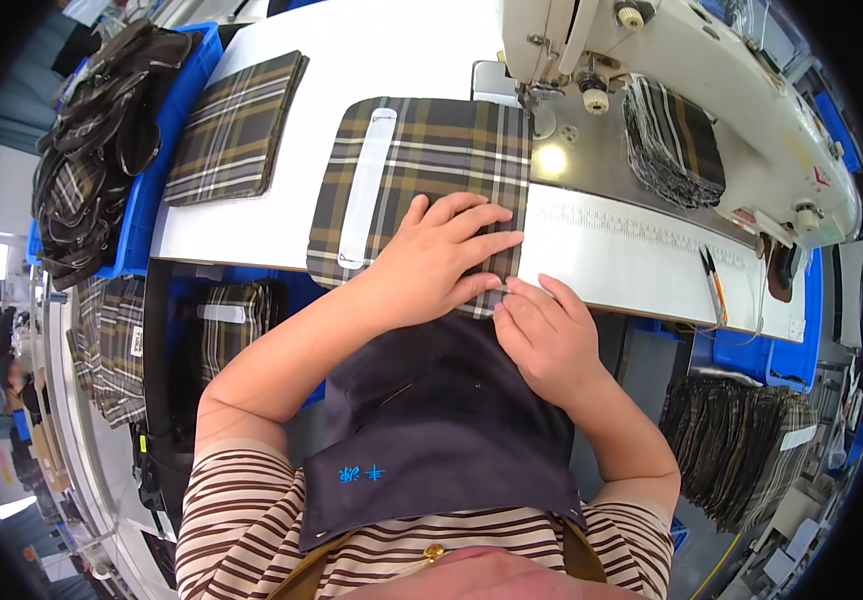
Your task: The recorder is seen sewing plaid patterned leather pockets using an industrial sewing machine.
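Note:
A plaid fabric panel [432,150] in brown, black and white, with a pale strip [369,188] along its left side, lies on the white sewing table. Its right edge reaches the needle area of the sewing machine [692,90]. My left hand [442,255] rests flat on the panel's lower right part, fingers spread. At the panel's lower right corner, my right hand [552,335] has its fingers curled with thumb and fingertips together at the fabric edge; the exact grip is partly hidden.
Stacked plaid panels [237,130] lie at the left, beside a blue bin [167,150] of dark pieces. Small plaid pieces [674,140] sit under the machine arm. Orange-handled snips [716,285] and a printed ruler scale [632,222] are at right. More plaid piles [732,440] stand below.

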The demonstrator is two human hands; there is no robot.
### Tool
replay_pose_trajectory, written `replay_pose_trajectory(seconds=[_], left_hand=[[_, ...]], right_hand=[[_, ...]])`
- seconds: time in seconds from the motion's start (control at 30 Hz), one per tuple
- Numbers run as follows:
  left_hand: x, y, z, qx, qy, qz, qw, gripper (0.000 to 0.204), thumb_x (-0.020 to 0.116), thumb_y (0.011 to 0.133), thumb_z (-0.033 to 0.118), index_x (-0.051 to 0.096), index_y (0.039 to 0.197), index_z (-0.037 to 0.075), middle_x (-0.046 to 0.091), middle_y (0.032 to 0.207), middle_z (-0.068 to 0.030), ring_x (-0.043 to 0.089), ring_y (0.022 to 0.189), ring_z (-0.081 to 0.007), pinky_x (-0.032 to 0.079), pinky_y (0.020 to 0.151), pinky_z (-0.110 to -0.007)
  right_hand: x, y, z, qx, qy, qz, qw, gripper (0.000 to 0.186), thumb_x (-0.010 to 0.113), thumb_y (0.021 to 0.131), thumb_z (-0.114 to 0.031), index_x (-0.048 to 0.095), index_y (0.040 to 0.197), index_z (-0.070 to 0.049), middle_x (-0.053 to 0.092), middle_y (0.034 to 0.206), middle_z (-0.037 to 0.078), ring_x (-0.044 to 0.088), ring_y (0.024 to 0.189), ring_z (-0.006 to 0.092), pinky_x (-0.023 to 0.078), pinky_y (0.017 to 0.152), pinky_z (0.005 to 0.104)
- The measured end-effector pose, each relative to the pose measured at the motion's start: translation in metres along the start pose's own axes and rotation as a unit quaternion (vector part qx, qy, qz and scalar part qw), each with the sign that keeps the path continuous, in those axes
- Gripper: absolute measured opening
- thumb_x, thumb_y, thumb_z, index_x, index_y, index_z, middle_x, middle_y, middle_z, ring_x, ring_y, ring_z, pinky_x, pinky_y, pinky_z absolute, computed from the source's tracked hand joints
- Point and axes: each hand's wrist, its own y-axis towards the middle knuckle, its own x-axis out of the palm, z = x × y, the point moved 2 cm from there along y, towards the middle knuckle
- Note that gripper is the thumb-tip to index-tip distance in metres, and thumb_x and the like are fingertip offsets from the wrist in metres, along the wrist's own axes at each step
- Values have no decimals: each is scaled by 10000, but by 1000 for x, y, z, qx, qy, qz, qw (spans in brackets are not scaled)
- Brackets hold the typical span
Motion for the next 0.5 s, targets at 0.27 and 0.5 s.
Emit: replay_pose_trajectory(seconds=[0.27, 0.5], left_hand=[[0, 22, -11, -6, 8, -16, 1000, 561, 746, 927, 278, 594, 1462, 203, 512, 1529, -26, 427, 1406, -313, 368, 1073, -495], [4, 36, -27, -14, 9, 1, 1000, 554, 736, 941, 273, 588, 1469, 188, 510, 1533, -27, 420, 1418, -312, 367, 1081, -499]], right_hand=[[1, 9, 24, 24, 8, -1, 1000, 119, 668, 831, -107, 699, 937, -59, 674, 963, 59, 704, 1091, 227, 518, 1010, 425], [3, 24, 47, 28, 32, -7, 999, 107, 657, 822, -77, 679, 922, -45, 667, 942, 70, 706, 1048, 241, 542, 988, 432]])
